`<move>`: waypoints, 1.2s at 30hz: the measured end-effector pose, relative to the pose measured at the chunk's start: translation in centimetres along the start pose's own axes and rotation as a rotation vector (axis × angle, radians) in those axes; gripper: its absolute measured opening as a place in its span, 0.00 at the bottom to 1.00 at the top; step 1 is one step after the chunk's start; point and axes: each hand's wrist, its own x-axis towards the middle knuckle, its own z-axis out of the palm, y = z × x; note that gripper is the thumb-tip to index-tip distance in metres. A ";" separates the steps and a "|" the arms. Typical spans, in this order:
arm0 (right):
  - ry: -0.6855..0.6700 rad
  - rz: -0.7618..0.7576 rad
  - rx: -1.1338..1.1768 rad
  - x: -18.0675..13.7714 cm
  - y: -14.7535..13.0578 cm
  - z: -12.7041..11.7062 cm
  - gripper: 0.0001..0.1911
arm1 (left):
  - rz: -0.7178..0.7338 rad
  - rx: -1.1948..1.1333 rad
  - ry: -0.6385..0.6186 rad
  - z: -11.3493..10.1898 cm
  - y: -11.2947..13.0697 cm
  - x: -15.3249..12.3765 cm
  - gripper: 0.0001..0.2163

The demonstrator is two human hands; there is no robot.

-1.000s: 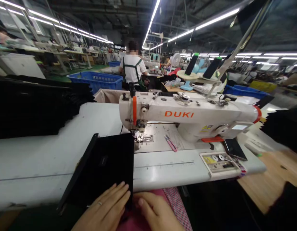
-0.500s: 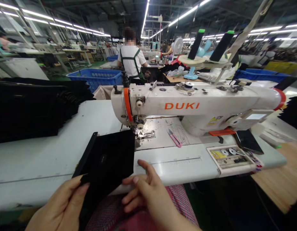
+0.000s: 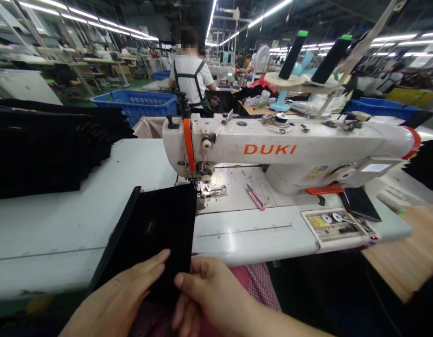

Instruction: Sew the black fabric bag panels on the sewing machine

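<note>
A black fabric piece (image 3: 156, 229) with a small label lies on the white table, its far corner under the presser foot (image 3: 205, 189) of the white DUKI sewing machine (image 3: 272, 150). My left hand (image 3: 125, 295) rests flat on the fabric's near edge, fingers stretched out. My right hand (image 3: 209, 290) is at the near right corner of the fabric, fingers curled and pinching its edge at the table's front.
A tall stack of black fabric (image 3: 44, 150) sits on the table (image 3: 62, 234) at left. Pink thread snips (image 3: 254, 195), a bobbin tray (image 3: 337, 223) and a phone (image 3: 360, 203) lie right of the needle. A person in a white shirt (image 3: 191, 75) works behind, beside a blue basket (image 3: 139, 105).
The fabric's near edge, lifted half a second ago, lies flat again. My left hand went from gripping underneath to resting on top, and my right hand drew back to the near corner.
</note>
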 end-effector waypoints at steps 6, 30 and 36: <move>0.233 0.013 -0.134 -2.2 3.8 -0.3 0.33 | 0.151 -0.026 -0.174 0.7 2.1 0.1 0.27; 0.293 -0.036 0.035 -3.9 3.3 -0.2 0.25 | 0.147 -0.105 -0.109 1.3 4.0 0.7 0.16; 0.265 -0.034 -0.002 -3.6 3.6 -0.6 0.25 | 0.174 0.005 -0.079 1.1 4.8 1.8 0.13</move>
